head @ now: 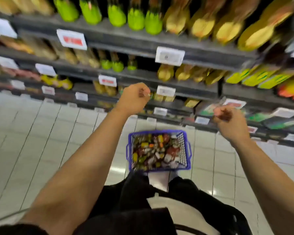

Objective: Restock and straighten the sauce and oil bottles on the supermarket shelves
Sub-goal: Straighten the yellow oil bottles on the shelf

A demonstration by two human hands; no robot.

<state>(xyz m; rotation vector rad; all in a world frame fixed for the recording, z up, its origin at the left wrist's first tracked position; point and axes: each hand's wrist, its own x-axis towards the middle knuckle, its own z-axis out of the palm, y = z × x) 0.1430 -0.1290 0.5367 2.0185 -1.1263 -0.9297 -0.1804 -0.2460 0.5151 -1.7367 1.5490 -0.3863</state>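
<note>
Dark shelves (119,74) carry rows of bottles, all blurred by motion. Green-based bottles (136,21) and yellow oil bottles (202,26) line the top shelf, and more yellow bottles (165,73) stand one shelf lower. My left hand (134,100) is raised in front of the lower shelves with its fingers curled in, and I see nothing in it. To the right and a little lower, my right hand (231,122) also has curled fingers and holds nothing. A blue basket (187,150) full of small mixed bottles and packets sits on the floor below both hands.
White price tags (170,56) hang along the shelf edges. The floor (41,141) is pale tile, stretching to the left. Flat green and dark packs (278,122) lie on the low right shelves. My dark trousers and a strap fill the bottom of the view.
</note>
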